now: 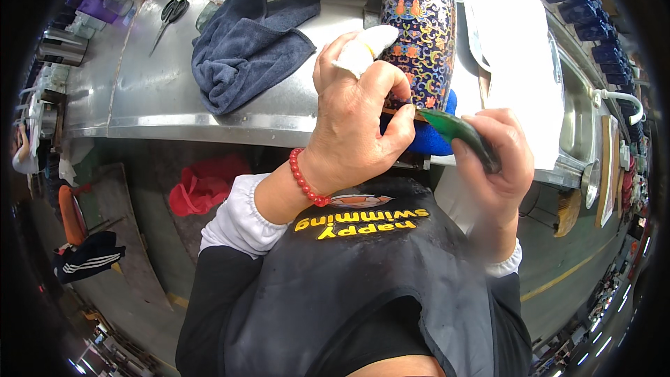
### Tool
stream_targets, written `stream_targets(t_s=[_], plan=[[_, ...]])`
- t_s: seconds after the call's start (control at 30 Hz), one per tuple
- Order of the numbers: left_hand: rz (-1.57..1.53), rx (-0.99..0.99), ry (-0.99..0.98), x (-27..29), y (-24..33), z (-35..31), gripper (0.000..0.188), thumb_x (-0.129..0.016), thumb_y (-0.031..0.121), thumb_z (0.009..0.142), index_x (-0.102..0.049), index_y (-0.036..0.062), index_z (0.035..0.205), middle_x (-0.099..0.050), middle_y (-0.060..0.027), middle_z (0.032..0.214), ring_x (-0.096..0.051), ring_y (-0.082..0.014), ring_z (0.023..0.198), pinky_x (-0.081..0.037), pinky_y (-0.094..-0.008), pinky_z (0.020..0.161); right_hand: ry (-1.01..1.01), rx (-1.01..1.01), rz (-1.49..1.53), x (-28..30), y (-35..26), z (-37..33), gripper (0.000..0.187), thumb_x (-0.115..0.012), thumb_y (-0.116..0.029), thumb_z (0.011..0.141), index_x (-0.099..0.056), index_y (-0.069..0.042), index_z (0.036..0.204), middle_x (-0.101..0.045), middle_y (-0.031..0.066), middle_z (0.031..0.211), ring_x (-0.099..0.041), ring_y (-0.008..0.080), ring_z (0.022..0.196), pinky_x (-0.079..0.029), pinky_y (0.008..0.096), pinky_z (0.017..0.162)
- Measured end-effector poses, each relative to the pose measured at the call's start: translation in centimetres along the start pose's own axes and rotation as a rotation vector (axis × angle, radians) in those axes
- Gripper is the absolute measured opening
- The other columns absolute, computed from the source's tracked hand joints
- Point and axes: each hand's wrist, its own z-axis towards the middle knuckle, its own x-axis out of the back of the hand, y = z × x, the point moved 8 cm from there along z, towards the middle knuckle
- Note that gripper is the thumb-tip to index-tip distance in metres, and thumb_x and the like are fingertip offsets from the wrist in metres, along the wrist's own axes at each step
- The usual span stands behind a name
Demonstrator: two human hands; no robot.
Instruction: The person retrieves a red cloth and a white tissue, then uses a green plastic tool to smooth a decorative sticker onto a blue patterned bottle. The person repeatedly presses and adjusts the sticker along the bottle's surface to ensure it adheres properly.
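Leftmost, I saw black-handled scissors point(172, 14) on the brushed steel worktop point(157, 87), then a rumpled, plush slate-blue towel point(241, 49). My left hand point(356, 112) was bent-fingered; I couldn't tell whether it gripped or wore the soft white cloth point(380, 37). Its thumb and forefinger reached the near end of a shouldered navy vase point(424, 35), glossy with floral scrolls, apparently lying over bright-blue fabric point(434, 141). My right hand point(499, 157) was clamped on a smooth, tapered green tool point(455, 130). I judged this close edge work; the next move seemed to need light pressure.
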Motion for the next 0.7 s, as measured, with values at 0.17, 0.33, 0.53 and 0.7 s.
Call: stream_targets(t_s=[0.17, 0.33, 0.53, 0.7], plan=[[0.098, -0.056, 0.001, 0.4, 0.8, 0.5, 0.02, -0.074, 0.011, 0.074, -0.064, 0.0075, 0.092, -0.062, -0.0198, 0.124, -0.045, -0.0422, 0.126, -0.026, -0.0516, 0.114, -0.05, 0.282, -0.19, -0.5, -1.8, -0.4, 0.048, -0.078, 0.003, 0.054, -0.074, -0.002, 0.101, -0.06, 0.0067, 0.088, -0.053, 0.021, 0.071, -0.042, 0.0378, 0.068], [0.167, -0.097, -0.017, 0.6, 1.3, 1.1, 0.017, -0.075, 0.013, 0.073, -0.065, 0.008, 0.086, -0.063, -0.0206, 0.127, -0.044, -0.044, 0.131, -0.026, -0.0534, 0.114, -0.068, 0.362, -0.251, -0.4, -2.3, -0.8, 0.048, -0.076, 0.002, 0.052, -0.075, -0.006, 0.1, -0.06, 0.0036, 0.088, -0.05, 0.0189, 0.069, -0.04, 0.0373, 0.07], [0.256, -0.147, -0.129, 0.6, 1.6, 1.9, 0.018, -0.076, 0.019, 0.073, -0.066, 0.0091, 0.085, -0.063, -0.0188, 0.13, -0.041, -0.0419, 0.136, -0.023, -0.0559, 0.115, -0.041, 0.314, -0.187, -0.1, -1.7, -1.0, 0.049, -0.075, 0.002, 0.052, -0.075, -0.005, 0.1, -0.06, 0.0045, 0.088, -0.049, 0.0201, 0.069, -0.04, 0.0373, 0.069], [0.336, -0.196, -0.241, 0.5, 2.0, 2.7, 0.02, -0.076, 0.023, 0.073, -0.066, 0.0106, 0.085, -0.063, -0.017, 0.132, -0.04, -0.0401, 0.139, -0.019, -0.0588, 0.117, -0.034, 0.314, -0.163, -0.1, -1.5, -1.2, 0.049, -0.075, 0.002, 0.051, -0.074, -0.005, 0.1, -0.059, 0.0052, 0.089, -0.049, 0.0209, 0.068, -0.039, 0.0381, 0.069]])
